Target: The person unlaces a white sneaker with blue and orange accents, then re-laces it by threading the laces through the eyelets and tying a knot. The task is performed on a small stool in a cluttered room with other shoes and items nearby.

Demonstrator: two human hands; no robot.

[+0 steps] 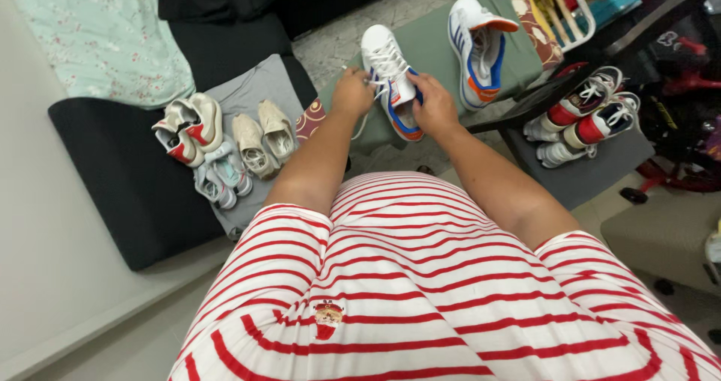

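A white sneaker (384, 60) with blue and orange trim rests on a green cloth (428, 39) in front of me. My left hand (351, 92) pinches its white lace at the shoe's left side. My right hand (433, 105) grips the sneaker's right side near the tongue. Its matching sneaker (478, 39) lies just to the right on the same cloth, opening up. My red and white striped shirt fills the lower view.
Several small shoes (218, 144) lie on a grey cloth over a black mattress (120, 163) at left. A pair of red and white sneakers (589, 114) sits on a grey chair seat (593, 171) at right. A rack and clutter stand at the top right.
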